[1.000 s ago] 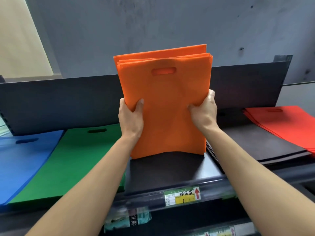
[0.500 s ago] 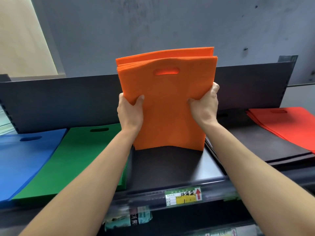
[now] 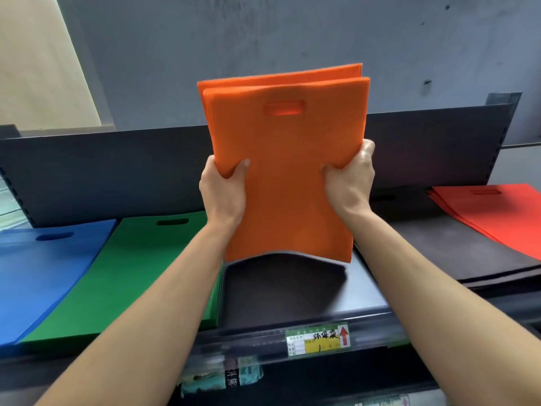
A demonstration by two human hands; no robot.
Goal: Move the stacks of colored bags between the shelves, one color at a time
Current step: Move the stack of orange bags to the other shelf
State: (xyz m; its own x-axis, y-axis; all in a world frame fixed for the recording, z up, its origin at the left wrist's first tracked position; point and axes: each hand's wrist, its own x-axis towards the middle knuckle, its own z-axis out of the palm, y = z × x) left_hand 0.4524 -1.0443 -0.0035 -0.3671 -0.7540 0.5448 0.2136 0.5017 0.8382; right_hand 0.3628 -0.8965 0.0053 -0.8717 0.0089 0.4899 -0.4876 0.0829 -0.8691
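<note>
head view showed both hands raised at the centre of the frame, clamped on an upright orange stack of flat bags. left hand gripped the stack's left edge, thumb pressed on the near face and fingers wrapped behind; right hand gripped the right edge the same way, thumb in front. both were closed tight on the stack, each pinching a slight crease into the fabric. the stack stood with its cut-out handle at the top, its upper half rising above the shelf's dark back panel against the grey wall. its lower edge hung clear of the shelf, curling up a little in the middle, above a dark stack lying flat at the lower centre. left of that lay a green stack, flat, just beside the dark one, and further left a blue stack, touching or overlapping the green; which, i could not tell. at the right of the frame a red stack lay partly on top of a black stack. along the shelf's front rail, at the lower centre, sat a price label with a yellow patch, handwriting and a red arrow pointing up. both forearms reached in from the bottom corners of the frame.
</note>
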